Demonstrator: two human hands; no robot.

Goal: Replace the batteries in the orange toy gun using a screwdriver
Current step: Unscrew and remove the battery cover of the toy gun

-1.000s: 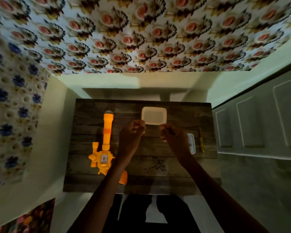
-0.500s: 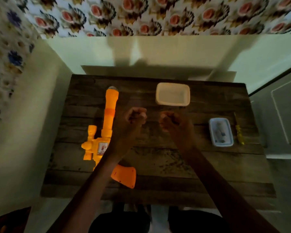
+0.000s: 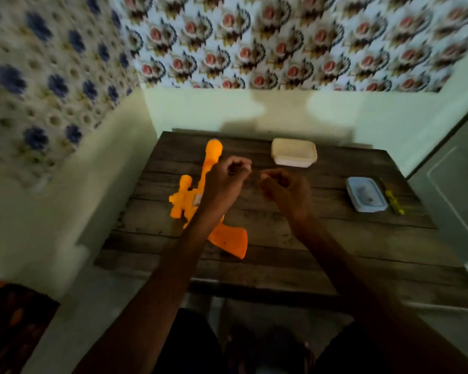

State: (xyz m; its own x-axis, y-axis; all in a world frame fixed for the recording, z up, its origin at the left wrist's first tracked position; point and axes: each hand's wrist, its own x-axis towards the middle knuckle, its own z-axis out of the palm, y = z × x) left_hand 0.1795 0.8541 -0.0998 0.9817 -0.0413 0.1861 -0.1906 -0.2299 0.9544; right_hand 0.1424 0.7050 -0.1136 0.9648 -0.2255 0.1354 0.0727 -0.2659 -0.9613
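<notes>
The orange toy gun [image 3: 183,202] lies on the left part of the dark wooden table [image 3: 295,255], barrel pointing away from me, stock nearest me. My left hand [image 3: 226,176] hovers over the gun's middle with its fingers curled, and I see nothing in it. My right hand [image 3: 284,190] hangs just to its right, also curled, with nothing visible inside. The two hands are close but apart. A yellow-handled screwdriver [image 3: 393,202] lies at the table's right edge, out of reach of either hand. The frame is blurred.
A cream lidded box [image 3: 293,156] stands at the table's back centre. A small pale-blue lidded container [image 3: 366,195] sits right beside the screwdriver. Patterned walls close in at the left and back, and a grey door is on the right.
The view has swung left and tilted as my head moved. Both hands stay raised and curled over the table's middle, the left now over the gun.
</notes>
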